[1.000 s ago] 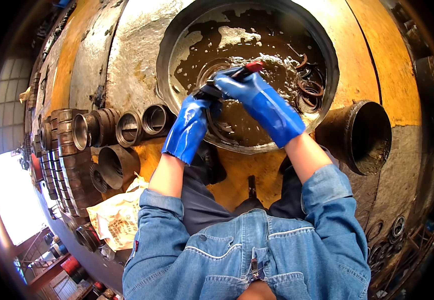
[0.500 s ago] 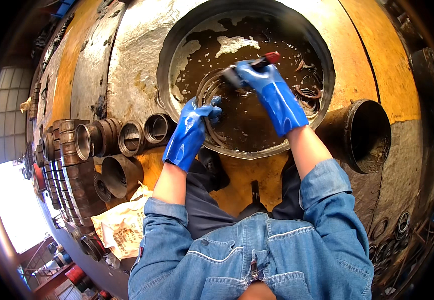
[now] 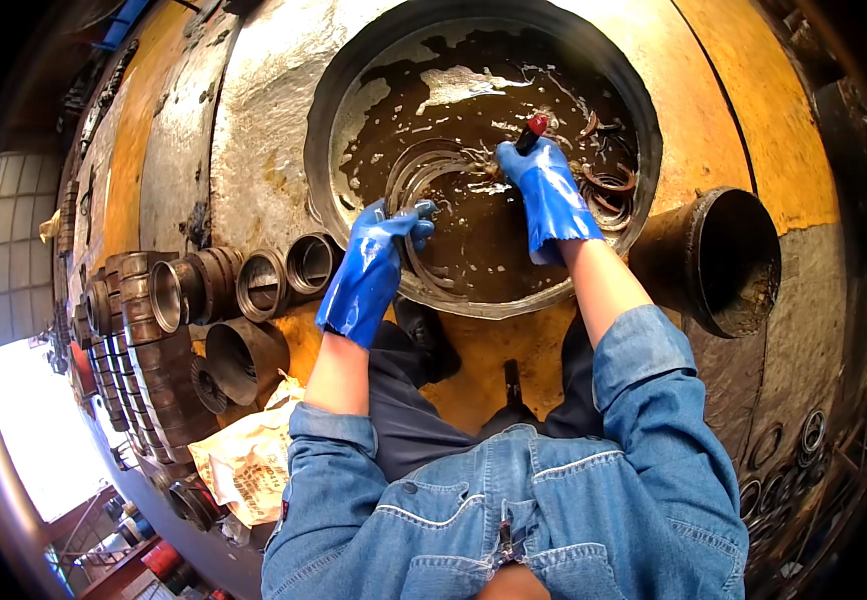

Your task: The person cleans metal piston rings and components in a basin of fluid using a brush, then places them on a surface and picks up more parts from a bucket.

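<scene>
Large thin metal ring (image 3: 424,215) stands in dirty brown liquid inside round metal basin (image 3: 644,130). Left hand (image 3: 379,265) fingers pinch ring at basin's near rim. Right hand (image 3: 546,190) fingers closed round red-tipped brush (image 3: 531,130), mid-basin. Best: keep ring steady, scrub submerged.

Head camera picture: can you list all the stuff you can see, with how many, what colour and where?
basin: one, round, grey metal, top middle, full of dark brown liquid
metal ring: one large, grey, standing in the liquid
small rings: a few, rusty brown, right side of the basin
pipe pieces: several, rusty grey, in a row left of the basin
wide pipe: one, dark brown, right of the basin
sack: one, yellowish, crumpled, lower left
brush handle: one, red tip, in the right hand
left hand: blue glove, holding the ring's edge
right hand: blue glove, over the liquid
</scene>
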The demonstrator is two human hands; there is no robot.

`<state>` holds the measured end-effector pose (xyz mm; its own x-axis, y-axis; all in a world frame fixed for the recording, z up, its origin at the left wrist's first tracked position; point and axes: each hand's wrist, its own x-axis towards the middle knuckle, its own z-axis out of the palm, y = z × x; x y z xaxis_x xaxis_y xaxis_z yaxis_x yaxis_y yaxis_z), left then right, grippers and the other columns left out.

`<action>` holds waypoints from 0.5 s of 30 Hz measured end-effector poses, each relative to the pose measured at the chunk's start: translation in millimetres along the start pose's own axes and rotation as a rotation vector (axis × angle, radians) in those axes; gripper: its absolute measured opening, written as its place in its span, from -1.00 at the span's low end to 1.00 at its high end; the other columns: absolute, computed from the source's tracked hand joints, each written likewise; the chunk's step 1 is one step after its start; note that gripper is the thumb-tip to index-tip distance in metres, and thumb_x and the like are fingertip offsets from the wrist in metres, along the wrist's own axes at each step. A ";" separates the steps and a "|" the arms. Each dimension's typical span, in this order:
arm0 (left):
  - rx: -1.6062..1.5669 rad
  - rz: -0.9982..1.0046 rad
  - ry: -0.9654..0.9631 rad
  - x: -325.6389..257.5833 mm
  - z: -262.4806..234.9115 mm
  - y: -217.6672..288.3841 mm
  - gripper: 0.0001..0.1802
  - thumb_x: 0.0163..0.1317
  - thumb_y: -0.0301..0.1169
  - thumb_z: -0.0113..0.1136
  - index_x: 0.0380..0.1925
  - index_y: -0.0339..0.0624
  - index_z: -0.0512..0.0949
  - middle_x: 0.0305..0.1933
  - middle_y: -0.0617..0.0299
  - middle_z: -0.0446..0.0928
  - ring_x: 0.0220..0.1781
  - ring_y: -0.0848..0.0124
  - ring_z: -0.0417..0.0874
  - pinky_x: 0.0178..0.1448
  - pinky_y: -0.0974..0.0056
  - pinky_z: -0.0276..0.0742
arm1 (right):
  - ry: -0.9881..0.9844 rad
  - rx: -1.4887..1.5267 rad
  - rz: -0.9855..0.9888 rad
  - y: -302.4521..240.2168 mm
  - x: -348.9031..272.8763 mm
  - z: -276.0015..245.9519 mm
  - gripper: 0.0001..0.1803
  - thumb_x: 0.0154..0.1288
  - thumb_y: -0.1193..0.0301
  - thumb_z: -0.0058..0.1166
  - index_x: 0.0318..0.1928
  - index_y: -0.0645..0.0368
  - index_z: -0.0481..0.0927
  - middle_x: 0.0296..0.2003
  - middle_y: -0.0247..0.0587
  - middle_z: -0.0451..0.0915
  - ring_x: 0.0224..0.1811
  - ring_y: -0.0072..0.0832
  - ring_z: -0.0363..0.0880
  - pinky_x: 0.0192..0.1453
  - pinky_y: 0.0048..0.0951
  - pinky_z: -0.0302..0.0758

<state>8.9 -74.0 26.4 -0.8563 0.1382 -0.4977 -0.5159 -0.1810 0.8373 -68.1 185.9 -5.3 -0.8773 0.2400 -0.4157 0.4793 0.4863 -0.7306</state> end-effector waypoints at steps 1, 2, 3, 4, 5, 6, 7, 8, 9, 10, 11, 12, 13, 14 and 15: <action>-0.006 -0.026 0.019 0.0 0.0 -0.1 -0.55 0.45 -0.31 0.24 0.24 -0.31 0.52 0.12 0.01 0.72 -0.06 0.32 0.74 0.10 0.22 0.65 | -0.025 -0.091 -0.020 1.8 -0.3 -4.2 -0.50 0.32 -0.01 0.20 -0.02 0.16 0.77 -0.06 0.10 0.78 0.06 -0.01 0.76 0.19 -0.14 0.63; -0.009 -0.051 0.036 -1.2 3.7 3.4 -0.54 0.47 -0.27 0.24 0.24 -0.31 0.52 0.10 0.01 0.72 -0.08 0.33 0.73 0.10 0.22 0.65 | -0.060 -0.200 -0.005 1.9 1.7 -4.9 -0.50 0.31 -0.01 0.21 -0.03 0.15 0.78 -0.06 0.09 0.78 0.06 -0.01 0.76 0.19 -0.13 0.63; -0.039 -0.048 0.043 -9.2 12.4 10.3 -0.55 0.51 -0.19 0.21 0.21 -0.29 0.56 0.07 0.04 0.73 -0.12 0.35 0.72 0.09 0.25 0.64 | -0.094 -0.309 0.012 1.3 4.7 -5.9 -0.50 0.30 -0.01 0.22 -0.03 0.15 0.78 -0.06 0.08 0.78 0.07 -0.01 0.75 0.19 -0.13 0.63; -0.046 -0.055 0.016 -6.7 10.4 8.4 -0.56 0.52 -0.19 0.21 0.20 -0.29 0.57 0.06 0.05 0.74 -0.12 0.35 0.72 0.08 0.26 0.64 | -0.127 -0.419 0.029 2.0 6.5 -7.0 -0.51 0.29 -0.01 0.23 -0.03 0.14 0.78 -0.06 0.08 0.78 0.07 -0.01 0.75 0.20 -0.13 0.63; -0.053 -0.060 -0.006 -4.4 5.1 6.7 -0.57 0.52 -0.20 0.20 0.19 -0.29 0.58 0.04 0.05 0.74 -0.13 0.36 0.72 0.07 0.27 0.63 | -0.080 -0.435 -0.040 3.1 2.2 -5.5 -0.50 0.27 0.00 0.24 -0.05 0.17 0.77 -0.07 0.11 0.78 0.02 -0.01 0.77 0.16 -0.10 0.64; -0.059 -0.066 -0.029 -1.9 1.5 4.8 -0.58 0.53 -0.20 0.19 0.18 -0.30 0.59 0.03 0.06 0.75 -0.13 0.36 0.71 0.07 0.28 0.63 | -0.094 -0.321 -0.065 1.6 2.5 -6.5 -0.52 0.27 0.01 0.23 -0.08 0.18 0.77 -0.12 0.09 0.78 -0.04 -0.06 0.78 0.12 -0.13 0.64; -0.063 -0.064 -0.012 1.2 -0.4 2.0 -0.59 0.53 -0.21 0.18 0.16 -0.31 0.60 0.01 0.07 0.75 -0.14 0.37 0.71 0.06 0.29 0.63 | -0.107 -0.206 -0.089 -0.5 4.7 -9.6 -0.54 0.28 0.03 0.21 -0.10 0.18 0.77 -0.16 0.06 0.78 -0.10 -0.11 0.79 0.09 -0.15 0.64; -0.066 -0.068 0.012 1.6 -1.7 -0.1 -0.60 0.53 -0.23 0.17 0.15 -0.31 0.62 0.00 0.08 0.75 -0.14 0.38 0.71 0.05 0.30 0.62 | -0.129 -0.091 -0.111 -9.0 1.4 -13.5 -0.55 0.29 0.04 0.20 -0.13 0.19 0.76 -0.20 0.04 0.79 -0.16 -0.15 0.80 0.05 -0.18 0.65; -0.070 -0.067 0.027 3.8 -1.5 -1.7 -0.61 0.53 -0.24 0.16 0.13 -0.32 0.63 -0.02 0.09 0.76 -0.15 0.38 0.70 0.04 0.31 0.62 | -0.197 0.103 -0.198 -30.4 -23.1 -26.1 -0.62 0.29 0.09 0.17 -0.23 0.17 0.75 -0.37 -0.15 0.73 -0.37 -0.45 0.67 -0.11 -0.32 0.60; -0.021 -0.027 0.039 5.0 -3.8 -5.3 -0.62 0.53 -0.25 0.15 0.12 -0.33 0.64 -0.04 0.10 0.75 -0.16 0.39 0.70 0.03 0.32 0.62 | -0.353 0.322 -0.149 -32.8 -15.3 -11.2 -0.58 0.33 0.13 0.35 -0.03 0.23 0.78 -0.28 -0.27 0.78 -0.22 -0.59 0.65 -0.01 -0.46 0.56; 0.029 0.014 0.050 5.5 -6.7 -9.5 -0.63 0.53 -0.26 0.14 0.11 -0.33 0.64 -0.05 0.12 0.75 -0.16 0.40 0.70 0.02 0.33 0.61 | -0.386 0.364 -0.260 -41.8 -25.1 -6.3 -0.65 0.30 0.12 0.29 -0.18 0.17 0.75 -0.38 -0.32 0.71 -0.33 -0.63 0.53 -0.13 -0.45 0.52; 0.082 0.051 0.058 4.4 -3.7 -8.8 -0.63 0.53 -0.27 0.14 0.11 -0.34 0.65 -0.07 0.14 0.75 -0.17 0.41 0.70 0.01 0.34 0.61 | -0.414 0.406 -0.369 -48.0 -35.9 -1.9 -0.69 0.27 0.11 0.23 -0.33 0.11 0.73 -0.49 -0.36 0.63 -0.44 -0.68 0.42 -0.25 -0.43 0.48; 0.069 0.141 0.006 3.9 0.3 -8.2 -0.74 0.49 -0.38 0.15 0.01 -0.31 0.66 -0.14 0.19 0.73 -0.18 0.44 0.71 -0.07 0.35 0.63 | -0.418 0.302 -0.387 -53.9 -40.4 6.9 -0.67 0.28 0.11 0.23 -0.33 0.13 0.72 -0.49 -0.34 0.63 -0.43 -0.64 0.45 -0.24 -0.42 0.49; 0.057 0.164 0.026 3.7 8.4 -5.9 -0.75 0.49 -0.39 0.16 0.00 -0.31 0.66 -0.14 0.18 0.73 -0.18 0.43 0.71 -0.06 0.35 0.63 | -0.418 0.196 -0.405 -57.4 -43.4 12.1 -0.66 0.28 0.11 0.23 -0.33 0.16 0.71 -0.49 -0.32 0.64 -0.43 -0.61 0.48 -0.22 -0.41 0.50; 0.048 0.185 0.065 -1.5 10.9 -5.2 -0.76 0.48 -0.40 0.17 0.00 -0.31 0.66 -0.14 0.17 0.73 -0.17 0.42 0.72 -0.05 0.35 0.63 | -0.366 0.135 -0.464 -67.0 -54.1 9.8 -0.65 0.30 0.15 0.22 -0.37 0.24 0.67 -0.49 -0.28 0.60 -0.41 -0.54 0.53 -0.21 -0.42 0.51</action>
<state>13.1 -62.7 25.3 -0.9370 0.0439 -0.3467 -0.3493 -0.1502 0.9249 -52.5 132.1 60.9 -0.9409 -0.2875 -0.1788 0.0690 0.3541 -0.9327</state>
